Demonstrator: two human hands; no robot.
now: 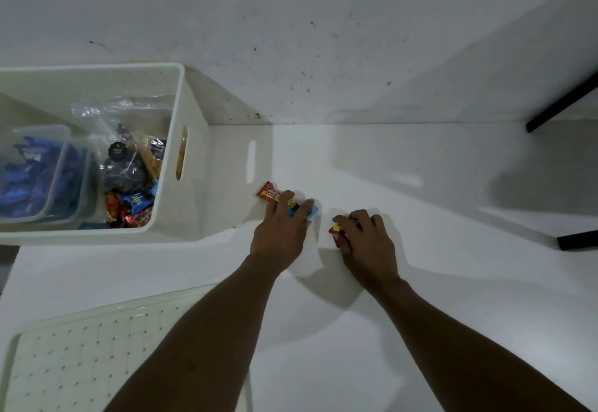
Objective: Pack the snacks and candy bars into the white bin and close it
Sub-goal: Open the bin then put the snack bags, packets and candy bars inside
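Two bare forearms reach from the near edge of the white bench (420,298) toward its middle, palms down. The left hand (283,228) curls its fingers over a red candy bar (269,192), one end of which sticks out past the fingertips toward the bin. The same fingers also lie over a blue wrapper (310,212). Just beside it, with a narrow strip of bench between them, the right hand (367,240) is bunched knuckles-up. Its thumb and forefinger close around a small red-and-yellow candy (337,230).

The white bin (202,185) stands open at the bench's left side, hard against the far edge and the scuffed wall (323,39). Its slotted handle side faces the hands. Inside it are a clear tub of blue packets (32,165), a clear bag of dark-wrapped sweets (126,159) and loose red and blue bars (132,211) heaped in the bin's near right corner. The dotted white lid (81,353) lies flat at the bench's near left corner, apart from the bin.
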